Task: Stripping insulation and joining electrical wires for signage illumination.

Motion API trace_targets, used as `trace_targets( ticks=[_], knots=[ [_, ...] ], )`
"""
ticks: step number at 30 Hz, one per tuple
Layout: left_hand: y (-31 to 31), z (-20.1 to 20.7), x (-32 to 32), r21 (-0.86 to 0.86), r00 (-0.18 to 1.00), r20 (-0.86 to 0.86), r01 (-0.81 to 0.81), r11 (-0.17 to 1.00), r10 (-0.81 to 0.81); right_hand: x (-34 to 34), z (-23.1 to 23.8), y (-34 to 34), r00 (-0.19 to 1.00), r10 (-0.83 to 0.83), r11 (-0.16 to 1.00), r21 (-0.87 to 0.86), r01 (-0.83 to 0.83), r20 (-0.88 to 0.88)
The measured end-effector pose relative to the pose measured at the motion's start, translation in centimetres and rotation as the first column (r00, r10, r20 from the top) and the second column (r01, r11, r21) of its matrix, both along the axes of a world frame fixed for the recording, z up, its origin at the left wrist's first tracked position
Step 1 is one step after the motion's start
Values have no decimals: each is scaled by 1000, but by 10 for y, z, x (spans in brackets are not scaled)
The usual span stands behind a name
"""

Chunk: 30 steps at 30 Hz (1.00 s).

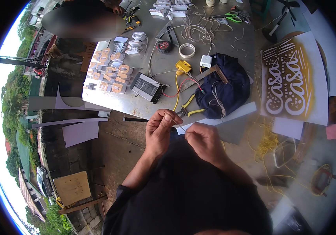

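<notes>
In front of my body, just off the table's near edge, my left hand (160,131) pinches a thin wire (181,127) between thumb and fingers. My right hand (205,139) is closed on the same wire a short way to the right. Beyond them lie yellow-handled pliers (190,105). Next to the pliers is a dark blue cloth (236,88) with a thin pale cable and a brownish metal bar (217,73) on it. A silver and black power supply box (146,87) sits further left, with a red lead running right from it.
On the metal table (136,107) are lit-looking channel letters (107,74), a tape roll (186,50), a tape measure (164,46), a yellow plug (183,67), a white adapter (206,60) and green scissors (233,16). Another person's hand (117,9) shows at the far left. Yellow cord (266,143) lies right.
</notes>
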<state>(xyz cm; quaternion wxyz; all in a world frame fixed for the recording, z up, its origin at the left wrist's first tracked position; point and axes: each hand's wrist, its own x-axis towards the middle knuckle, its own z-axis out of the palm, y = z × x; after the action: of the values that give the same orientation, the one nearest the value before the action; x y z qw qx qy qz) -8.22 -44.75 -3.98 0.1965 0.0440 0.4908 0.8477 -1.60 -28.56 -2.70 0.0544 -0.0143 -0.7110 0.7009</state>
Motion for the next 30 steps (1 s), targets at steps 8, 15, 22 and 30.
trace_targets(
  ticks=[8,15,22,30],
  knots=[
    [1,9,4,-328,967,4,240,914,-253,1,-3,11,986,-3,999,-36,9,166],
    [-3,10,1,-501,934,129,350,792,-332,-4,-22,15,990,-142,974,183,135,22],
    [-12,5,2,-462,902,205,431,775,-379,1,-21,12,989,-144,980,140,140,18],
    [-24,0,-7,-494,876,97,454,741,-473,10,-29,-1,986,-148,982,128,138,73]
  ],
)
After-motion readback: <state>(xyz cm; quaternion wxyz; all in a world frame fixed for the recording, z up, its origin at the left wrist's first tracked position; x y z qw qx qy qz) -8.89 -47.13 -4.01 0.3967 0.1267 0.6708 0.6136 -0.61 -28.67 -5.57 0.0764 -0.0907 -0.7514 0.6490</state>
